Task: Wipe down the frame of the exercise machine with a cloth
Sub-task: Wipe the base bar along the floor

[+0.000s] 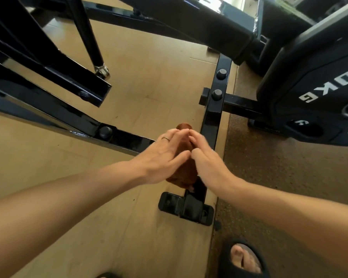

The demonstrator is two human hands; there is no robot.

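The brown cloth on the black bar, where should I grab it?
Grab the cloth at its bunched near end, coming from above. It lies along the floor bar between the left hand and right hand, and that end sticks up loose.

Landmark: floor bar (210, 125) of the black machine frame.

- Round black bolt caps: three. Two on the floor bar, (221, 73) and (217, 94); one (105, 131) on the strut to its left.
- Hands: two, left hand (165, 155) and right hand (209, 167), both over the bar.
- Brown cloths: one (184, 173), between the hands.
- Weight plates: one (309, 83), right of the bar.
- Sandalled feet: one (244, 259), near of the bar.
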